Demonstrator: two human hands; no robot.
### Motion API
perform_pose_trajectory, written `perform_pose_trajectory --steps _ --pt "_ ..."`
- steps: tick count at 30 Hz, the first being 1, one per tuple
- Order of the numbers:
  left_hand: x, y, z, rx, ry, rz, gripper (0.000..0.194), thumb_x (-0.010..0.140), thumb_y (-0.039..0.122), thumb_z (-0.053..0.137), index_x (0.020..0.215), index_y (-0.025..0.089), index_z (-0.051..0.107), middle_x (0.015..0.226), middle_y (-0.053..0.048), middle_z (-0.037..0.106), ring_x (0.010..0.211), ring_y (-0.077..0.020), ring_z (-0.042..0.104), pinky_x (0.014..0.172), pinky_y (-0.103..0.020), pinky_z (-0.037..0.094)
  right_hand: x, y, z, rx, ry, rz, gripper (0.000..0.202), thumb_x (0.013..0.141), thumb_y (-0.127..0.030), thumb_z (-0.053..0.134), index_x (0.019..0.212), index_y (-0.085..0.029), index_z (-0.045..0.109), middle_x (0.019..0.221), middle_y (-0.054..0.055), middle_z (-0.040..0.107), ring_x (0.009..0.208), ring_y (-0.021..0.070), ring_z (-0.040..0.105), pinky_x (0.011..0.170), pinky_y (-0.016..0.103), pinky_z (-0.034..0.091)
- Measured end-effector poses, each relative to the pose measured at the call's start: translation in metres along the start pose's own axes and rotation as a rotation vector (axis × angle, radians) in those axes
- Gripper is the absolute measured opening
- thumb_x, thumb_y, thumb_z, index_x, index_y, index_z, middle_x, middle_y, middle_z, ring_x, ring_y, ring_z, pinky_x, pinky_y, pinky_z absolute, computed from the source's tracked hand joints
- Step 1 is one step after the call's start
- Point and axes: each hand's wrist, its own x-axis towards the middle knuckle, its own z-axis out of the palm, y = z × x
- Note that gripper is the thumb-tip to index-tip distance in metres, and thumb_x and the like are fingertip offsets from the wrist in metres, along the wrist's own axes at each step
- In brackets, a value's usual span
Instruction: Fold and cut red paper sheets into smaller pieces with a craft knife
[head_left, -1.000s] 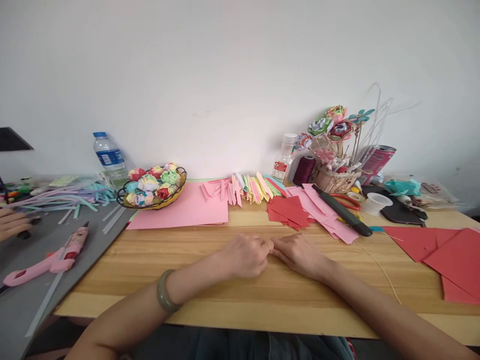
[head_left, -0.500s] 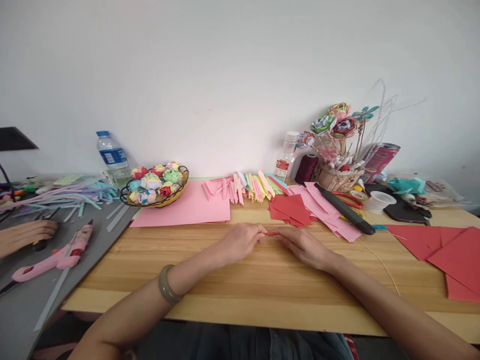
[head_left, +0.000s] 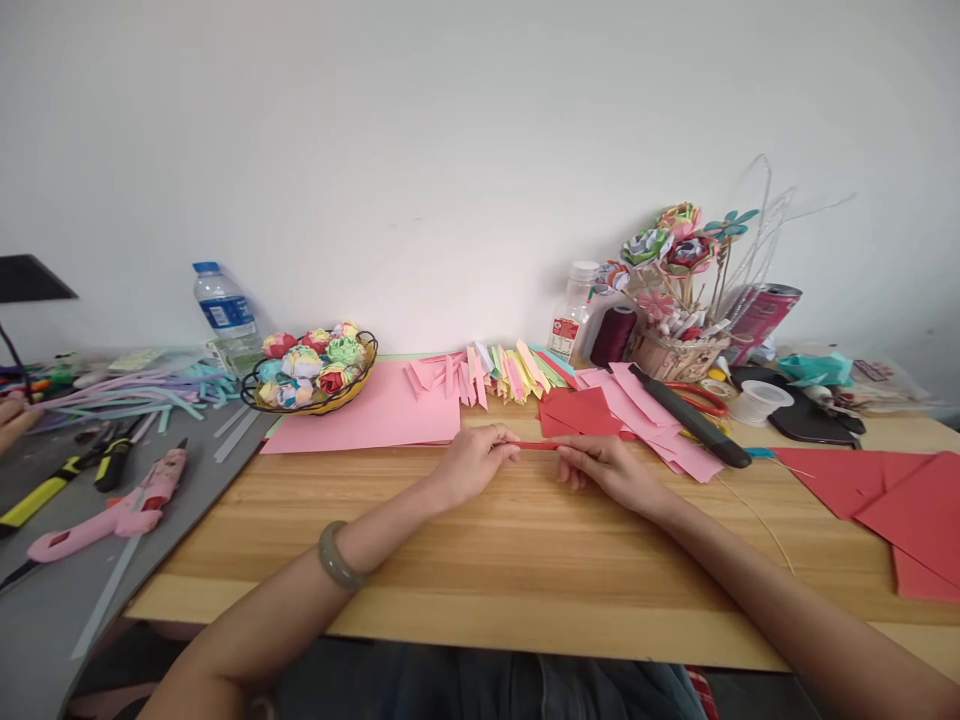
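A narrow red paper strip [head_left: 537, 446] stretches level between my two hands, above the wooden table. My left hand [head_left: 475, 464] pinches its left end, while the fingers of my right hand [head_left: 601, 470] are closed on the right end. Just behind my right hand lie loose red paper pieces [head_left: 576, 411]. Beyond my left hand is a large pink sheet [head_left: 360, 425], and behind the strip stands a row of folded coloured paper pieces [head_left: 514, 372].
A wire basket [head_left: 315, 408] holds paper flowers. Pink paper pieces, a black-handled tool [head_left: 694, 420] and red sheets [head_left: 911, 520] lie to the right. On the grey table at left are a pink glue gun [head_left: 112, 522], pliers [head_left: 45, 492] and another person's hand [head_left: 13, 415].
My hands have moved slightly up and farther apart, showing more of the red strip. At left, the other person's hand has drawn back from the pliers.
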Motion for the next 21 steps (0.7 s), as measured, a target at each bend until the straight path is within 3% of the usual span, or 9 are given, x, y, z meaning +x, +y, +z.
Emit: perform_pose_trajectory --steps 5,10,14,17,21 --pt "0.005 -0.006 0.002 -0.301 0.005 -0.163 0.007 0.077 0.017 0.058 0.075 0.012 0.062 0.069 -0.004 0.069 0.06 -0.0119 0.061 0.06 -0.023 0.048 0.004 -0.001 -0.001 0.277 0.057 0.118 0.048 0.08 -0.049 0.052 0.11 -0.012 0.062 0.064 0.001 0.061 0.054 0.0099 0.053 0.055 0.026 0.045" --pt "0.004 0.0 0.001 -0.414 0.012 -0.162 0.015 0.075 0.022 0.063 0.082 0.01 0.067 0.065 -0.004 0.068 0.057 -0.0111 0.06 0.06 -0.024 0.049 0.003 0.0 -0.002 0.469 0.094 0.211 0.045 0.074 -0.043 0.061 0.107 -0.014 0.065 0.056 -0.001 0.057 0.045 0.0075 0.045 0.046 0.024 0.038" --pt "0.002 0.004 -0.001 -0.518 -0.016 -0.199 0.021 0.073 0.025 0.064 0.086 0.009 0.069 0.064 -0.004 0.068 0.056 -0.0106 0.059 0.058 -0.023 0.049 0.0 0.0 -0.005 0.532 0.052 0.21 0.041 0.075 -0.042 0.062 0.105 -0.014 0.066 0.058 -0.001 0.057 0.047 0.0071 0.046 0.045 0.023 0.036" --pt "0.001 0.003 0.001 -0.557 -0.021 -0.253 0.02 0.073 0.023 0.062 0.085 0.008 0.068 0.063 -0.005 0.068 0.053 -0.0096 0.058 0.055 -0.021 0.047 0.001 -0.003 -0.005 0.482 0.023 0.21 0.044 0.075 -0.047 0.06 0.102 -0.013 0.064 0.062 0.0 0.059 0.05 0.0079 0.05 0.049 0.023 0.04" --pt "0.001 0.003 0.005 -0.447 0.03 -0.252 0.012 0.074 0.019 0.06 0.077 0.009 0.065 0.059 -0.003 0.067 0.049 -0.0085 0.056 0.052 -0.021 0.046 0.006 -0.005 0.0 0.376 0.084 0.191 0.047 0.071 -0.055 0.059 0.091 -0.012 0.06 0.058 0.001 0.06 0.048 0.0103 0.052 0.048 0.025 0.042"
